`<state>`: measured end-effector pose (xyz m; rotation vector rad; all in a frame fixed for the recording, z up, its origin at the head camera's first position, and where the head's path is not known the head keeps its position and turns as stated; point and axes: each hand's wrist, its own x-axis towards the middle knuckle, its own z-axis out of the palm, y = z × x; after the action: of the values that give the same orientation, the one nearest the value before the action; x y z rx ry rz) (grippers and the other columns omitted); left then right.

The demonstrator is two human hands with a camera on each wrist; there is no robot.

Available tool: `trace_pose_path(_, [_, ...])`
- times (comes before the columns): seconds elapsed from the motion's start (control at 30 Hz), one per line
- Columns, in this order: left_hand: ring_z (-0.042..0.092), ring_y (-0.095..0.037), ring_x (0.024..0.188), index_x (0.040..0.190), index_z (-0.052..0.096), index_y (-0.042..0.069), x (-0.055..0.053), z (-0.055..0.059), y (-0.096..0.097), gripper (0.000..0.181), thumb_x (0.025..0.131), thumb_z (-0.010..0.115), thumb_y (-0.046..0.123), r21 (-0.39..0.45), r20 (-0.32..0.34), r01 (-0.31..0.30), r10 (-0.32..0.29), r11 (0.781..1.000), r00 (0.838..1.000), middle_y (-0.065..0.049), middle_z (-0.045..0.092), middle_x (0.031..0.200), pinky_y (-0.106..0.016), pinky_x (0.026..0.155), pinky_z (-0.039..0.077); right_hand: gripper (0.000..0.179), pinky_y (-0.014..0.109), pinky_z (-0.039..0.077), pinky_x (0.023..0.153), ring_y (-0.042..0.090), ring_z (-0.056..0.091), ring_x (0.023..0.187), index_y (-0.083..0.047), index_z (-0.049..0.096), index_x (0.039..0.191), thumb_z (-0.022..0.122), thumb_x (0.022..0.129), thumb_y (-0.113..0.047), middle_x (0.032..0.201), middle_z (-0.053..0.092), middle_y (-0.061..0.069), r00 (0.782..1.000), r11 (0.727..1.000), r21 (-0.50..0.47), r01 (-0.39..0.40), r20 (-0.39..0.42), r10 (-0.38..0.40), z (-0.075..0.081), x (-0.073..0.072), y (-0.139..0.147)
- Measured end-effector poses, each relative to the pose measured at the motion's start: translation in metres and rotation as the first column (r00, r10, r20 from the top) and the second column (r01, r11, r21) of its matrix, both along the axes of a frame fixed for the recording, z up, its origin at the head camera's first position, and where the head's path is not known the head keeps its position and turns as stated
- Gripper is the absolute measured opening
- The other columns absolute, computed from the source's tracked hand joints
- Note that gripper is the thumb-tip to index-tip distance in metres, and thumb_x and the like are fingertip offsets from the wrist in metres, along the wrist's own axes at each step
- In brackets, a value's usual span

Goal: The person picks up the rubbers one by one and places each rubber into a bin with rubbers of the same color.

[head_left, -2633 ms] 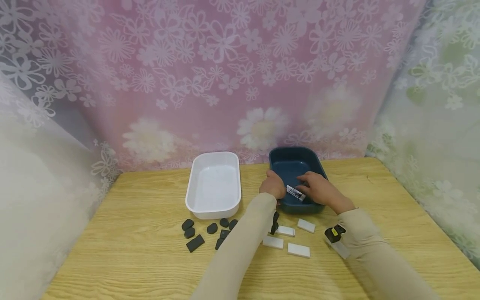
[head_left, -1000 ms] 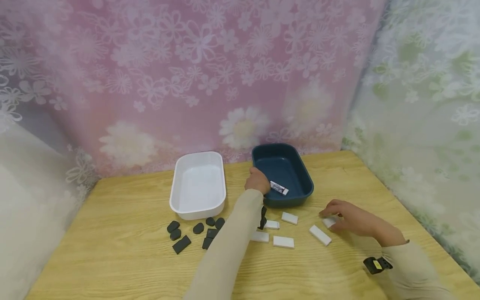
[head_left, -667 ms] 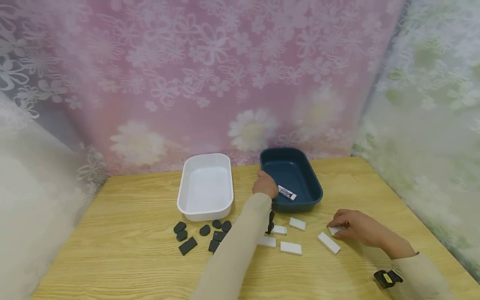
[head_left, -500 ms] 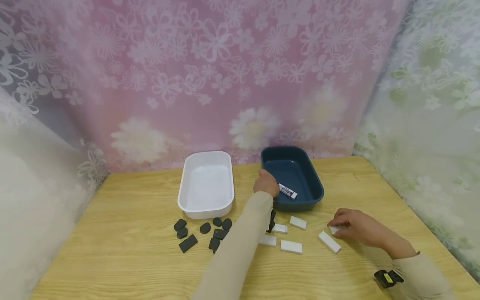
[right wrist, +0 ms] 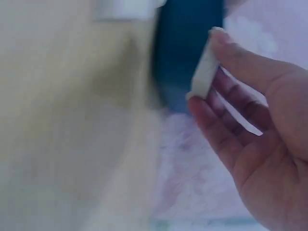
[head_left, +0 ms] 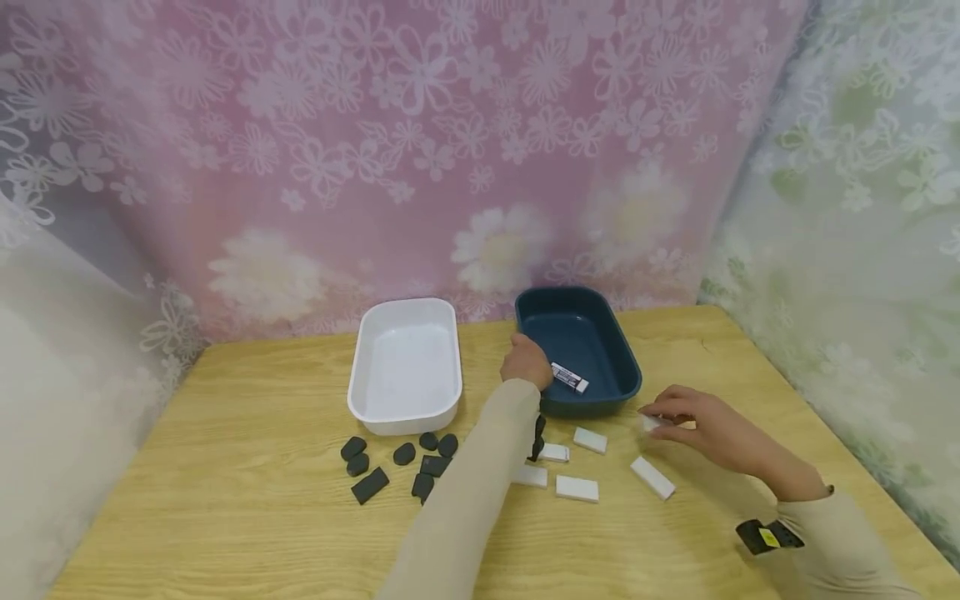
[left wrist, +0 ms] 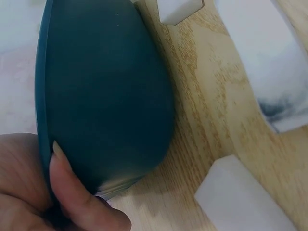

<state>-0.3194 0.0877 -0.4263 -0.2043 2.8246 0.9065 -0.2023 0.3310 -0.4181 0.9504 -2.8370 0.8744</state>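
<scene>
1. Print on the eraser (head_left: 570, 377) in the blue bin (head_left: 588, 407) is way too small to read.
2. Left sleeve (head_left: 461, 500) covers one end of a white block (head_left: 532, 476).
3. Head cam: right hand (head_left: 708, 429) hides part of its pinched block (head_left: 649, 422).
4. Left wrist cam chops off the blue bin up top, left hand (head_left: 527, 363) too.
5. Right wrist cam: the tabletop (right wrist: 67, 134) is mush.

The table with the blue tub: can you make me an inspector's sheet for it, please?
Surface: light wood-grain table.
Job's things: blue tub with a printed-sleeve block inside; white blocks lie on the table in front.
Clutter: loose dark pieces in front of a white tub.
Grips: left hand holds the blue tub's rim; right hand pinches another white block.
Cables: nothing seen.
Surroundings: pink flowered backdrop behind; pale flowered backdrop on the right.
</scene>
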Motion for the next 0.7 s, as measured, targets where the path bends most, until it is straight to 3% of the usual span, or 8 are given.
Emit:
trace_pose_path(0.17, [0.065,-0.027,0.073,0.123,0.037,0.000,0.003,-0.003,0.001,0.055,0.082,0.071,0.016,0.006,0.000,-0.004,0.004,1.000,1.000,-0.014,0.065,0.078,-0.038,0.062,0.053,0.029,0.024,0.045,0.061,0.003,0.052,0.078,-0.006,0.067,0.118,0.067,0.089,-0.011,0.101,0.058,-0.008,0.990,0.998,-0.054,0.020,-0.141,-0.028,0.022,-0.011,-0.019])
trace_pose_path(0.23, [0.065,-0.027,0.073,0.121,0.038,0.000,0.003,-0.004,0.001,0.053,0.082,0.071,0.016,0.006,0.006,-0.010,0.010,1.000,1.000,-0.015,0.065,0.077,-0.038,0.061,0.053,0.031,0.024,0.044,0.061,0.004,0.052,0.078,-0.005,0.066,0.120,0.067,0.089,-0.012,0.101,0.058,-0.006,0.987,0.998,-0.048,0.041,-0.155,-0.048,0.028,-0.019,-0.026])
trace_pose_path(0.53, [0.066,-0.029,0.080,0.115,0.039,0.001,0.005,-0.004,0.000,0.049,0.082,0.072,0.016,0.005,-0.003,-0.034,0.034,0.999,0.999,-0.017,0.066,0.084,-0.040,0.067,0.054,0.034,0.042,0.051,0.079,0.023,0.058,0.091,0.002,0.062,0.122,0.062,0.094,-0.017,0.098,0.056,0.005,0.985,0.988,-0.022,0.152,-0.084,-0.154,0.026,-0.065,-0.049])
trace_pose_path(0.7, [0.066,-0.029,0.083,0.110,0.040,0.002,0.005,0.002,0.002,0.047,0.081,0.073,0.017,-0.004,-0.013,-0.038,0.038,0.999,0.999,-0.017,0.067,0.087,-0.039,0.069,0.054,0.031,0.041,0.050,0.074,0.023,0.058,0.084,0.003,0.064,0.118,0.062,0.094,-0.015,0.094,0.058,0.008,0.982,0.988,0.009,0.153,-0.113,-0.151,0.022,-0.084,-0.058])
